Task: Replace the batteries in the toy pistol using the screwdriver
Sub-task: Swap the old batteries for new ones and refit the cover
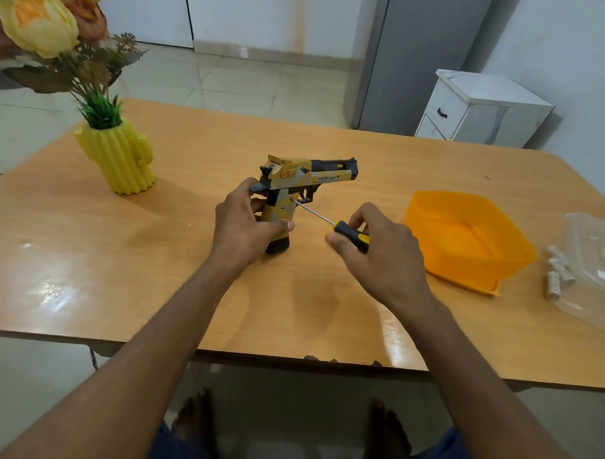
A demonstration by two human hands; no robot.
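The toy pistol (306,184) carries a line of dark print along its slide that appears to read "DESERT EAGLE", with a small black bird emblem just left of it; a finer line beneath is too small to make out. The pistol stands upright near the middle of the wooden table (195,157), the black base of its grip resting on the tabletop. Its barrel runs level, muzzle pointing to the right, and the grip runs nearly vertical.

The left hand (246,228) is wrapped around the grip from behind, thumb pressed across its lower front, fingers closed on the back.

The right hand (380,247) is closed around the black-and-yellow handle of the screwdriver (331,223). The tool's long axis slants up and to the left, and its thin metal tip meets the side of the grip just below the trigger guard.

An orange plastic tub (466,237) sits to the right. Farther right, white batteries (558,272) lie just beside a clear plastic container (597,270). A yellow cactus-shaped vase (120,156) of flowers stands at the far left.
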